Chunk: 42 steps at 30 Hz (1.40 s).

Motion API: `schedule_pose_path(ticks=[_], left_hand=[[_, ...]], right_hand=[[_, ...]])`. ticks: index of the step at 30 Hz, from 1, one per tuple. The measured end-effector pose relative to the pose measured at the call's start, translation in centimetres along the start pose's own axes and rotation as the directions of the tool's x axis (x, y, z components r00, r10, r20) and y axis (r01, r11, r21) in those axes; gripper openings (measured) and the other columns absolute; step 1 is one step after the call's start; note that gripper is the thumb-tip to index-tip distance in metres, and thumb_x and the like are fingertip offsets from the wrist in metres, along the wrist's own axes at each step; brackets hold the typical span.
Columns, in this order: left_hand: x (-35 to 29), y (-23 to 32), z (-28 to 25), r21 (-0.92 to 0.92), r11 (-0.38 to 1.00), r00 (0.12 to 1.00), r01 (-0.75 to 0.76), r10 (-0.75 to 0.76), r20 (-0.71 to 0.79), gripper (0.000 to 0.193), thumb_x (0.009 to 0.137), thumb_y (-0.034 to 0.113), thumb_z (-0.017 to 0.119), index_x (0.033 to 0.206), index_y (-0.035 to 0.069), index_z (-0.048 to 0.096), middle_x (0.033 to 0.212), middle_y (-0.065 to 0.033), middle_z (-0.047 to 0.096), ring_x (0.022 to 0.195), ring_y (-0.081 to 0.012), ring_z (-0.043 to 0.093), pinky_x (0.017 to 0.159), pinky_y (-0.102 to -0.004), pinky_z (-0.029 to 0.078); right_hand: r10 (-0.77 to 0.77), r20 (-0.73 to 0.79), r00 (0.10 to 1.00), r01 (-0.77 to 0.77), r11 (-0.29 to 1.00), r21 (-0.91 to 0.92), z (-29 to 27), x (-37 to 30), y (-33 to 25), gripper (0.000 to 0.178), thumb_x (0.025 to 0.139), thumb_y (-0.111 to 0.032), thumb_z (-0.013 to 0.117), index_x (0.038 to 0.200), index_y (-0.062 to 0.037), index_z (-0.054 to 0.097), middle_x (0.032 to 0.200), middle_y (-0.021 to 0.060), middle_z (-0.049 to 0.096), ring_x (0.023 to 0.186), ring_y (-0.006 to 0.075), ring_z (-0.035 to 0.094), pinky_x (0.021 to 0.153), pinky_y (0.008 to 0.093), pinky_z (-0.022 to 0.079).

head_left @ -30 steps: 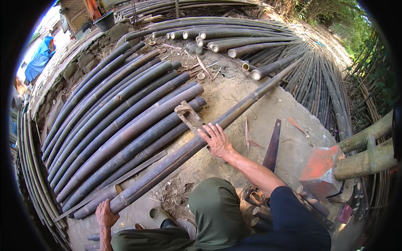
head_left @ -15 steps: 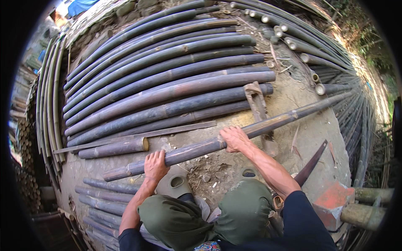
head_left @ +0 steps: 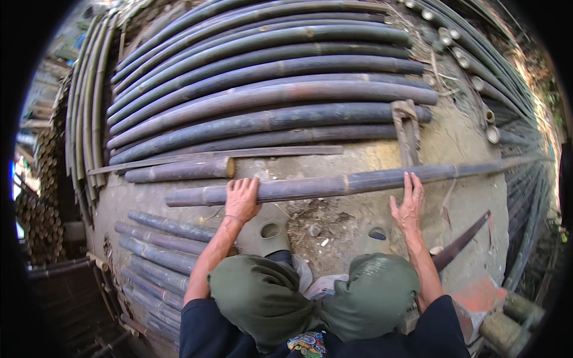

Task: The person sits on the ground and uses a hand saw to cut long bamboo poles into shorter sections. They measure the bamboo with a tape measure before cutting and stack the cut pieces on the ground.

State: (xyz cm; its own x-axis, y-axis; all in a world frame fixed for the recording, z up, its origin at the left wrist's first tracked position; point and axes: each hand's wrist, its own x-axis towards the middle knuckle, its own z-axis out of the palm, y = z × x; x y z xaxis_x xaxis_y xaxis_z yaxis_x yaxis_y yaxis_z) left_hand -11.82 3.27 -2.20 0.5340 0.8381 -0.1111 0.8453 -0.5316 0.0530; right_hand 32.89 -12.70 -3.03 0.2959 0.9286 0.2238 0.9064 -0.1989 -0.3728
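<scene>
Dusty ground [head_left: 370, 158] spreads beneath the bamboo pole [head_left: 310, 189]; the right hand [head_left: 409, 207], shifted toward three o'clock, is now spread wide, leaving the left hand [head_left: 242, 201] alone in a wrapped grip.

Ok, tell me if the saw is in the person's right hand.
No, the saw lies on the ground, apart from the right hand, which is open at the long bamboo pole.

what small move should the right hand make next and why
I'd probably curl the right hand around the long dark bamboo pole. Its fingers are open and reach the pole's near side without wrapping it, while the left hand curls over the pole close to its left end, so a second grip would likely steady the long stretch to the right.
</scene>
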Motion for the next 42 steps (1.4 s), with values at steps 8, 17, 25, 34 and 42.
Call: schedule_pose_path(ticks=[8, 17, 25, 34, 42], left_hand=[[0.5, 0.8, 0.6, 0.002, 0.998, 0.998, -0.064, 0.064, 0.022, 0.086, 0.074, 0.034, 0.082, 0.142, 0.003, 0.04, 0.132, -0.0166, 0.05, 0.124, -0.0348, 0.046, 0.108, -0.0495, 0.031], [0.9, 5.0, 0.0, 0.373, 0.923, 0.994, 0.091, -0.107, 0.022, 0.092, 0.076, 0.043, 0.08, 0.147, 0.004, 0.037, 0.14, -0.0131, 0.045, 0.132, -0.0337, 0.042, 0.105, -0.0501, 0.038], [1.4, 2.1, -1.6, -0.131, 0.989, 0.997, 0.07, -0.064, 0.054, 0.078, 0.069, 0.029, 0.087, 0.133, 0.003, 0.052, 0.133, -0.024, 0.048, 0.124, -0.0412, 0.051, 0.104, -0.0461, 0.045], [-1.2, -1.8, 0.6, -0.963, -0.215, 0.906, 0.162, -0.354, 0.232, 0.021, 0.099, 0.028, 0.057, 0.103, 0.009, 0.065, 0.093, 0.0012, 0.063, 0.079, -0.0073, 0.055, 0.07, -0.023, 0.043], [-0.9, 0.2, -0.2, -0.989, -0.073, 0.972, 0.128, -0.19, 0.14, 0.035, 0.097, 0.038, 0.062, 0.106, 0.005, 0.071, 0.099, -0.0013, 0.069, 0.094, -0.0107, 0.059, 0.091, -0.0278, 0.044]], right_hand=[[0.733, -0.165, 0.66, -0.719, 0.68, 0.146, -10.2, -24.6, 6.1, 0.052, 0.078, -0.006, 0.067, 0.129, -0.0017, 0.056, 0.117, 0.0205, 0.057, 0.117, 0.0372, 0.053, 0.101, 0.0437, 0.043], [0.788, 0.075, 0.611, -0.756, 0.609, -0.239, -9.3, -39.1, 2.0, 0.066, 0.075, -0.018, 0.075, 0.134, -0.004, 0.049, 0.127, 0.0228, 0.048, 0.115, 0.0428, 0.048, 0.101, 0.0488, 0.042], [0.882, 0.164, 0.442, -0.839, 0.471, -0.272, -6.0, -42.4, 15.5, 0.11, 0.057, -0.046, 0.091, 0.147, -0.0098, 0.039, 0.139, 0.0197, 0.051, 0.128, 0.0372, 0.048, 0.107, 0.0497, 0.041], [0.599, 0.607, 0.522, -0.681, -0.136, 0.72, -15.9, -23.1, 2.9, 0.065, 0.096, -0.062, 0.041, 0.131, -0.0093, 0.058, 0.103, 0.0094, 0.07, 0.089, 0.0218, 0.069, 0.076, 0.0395, 0.058], [-0.501, 0.491, 0.713, -0.114, 0.608, 0.786, 1.9, 8.3, -17.8, 0.064, 0.08, -0.043, 0.073, 0.128, -0.0012, 0.064, 0.116, 0.0159, 0.069, 0.102, 0.025, 0.066, 0.093, 0.0385, 0.051]])
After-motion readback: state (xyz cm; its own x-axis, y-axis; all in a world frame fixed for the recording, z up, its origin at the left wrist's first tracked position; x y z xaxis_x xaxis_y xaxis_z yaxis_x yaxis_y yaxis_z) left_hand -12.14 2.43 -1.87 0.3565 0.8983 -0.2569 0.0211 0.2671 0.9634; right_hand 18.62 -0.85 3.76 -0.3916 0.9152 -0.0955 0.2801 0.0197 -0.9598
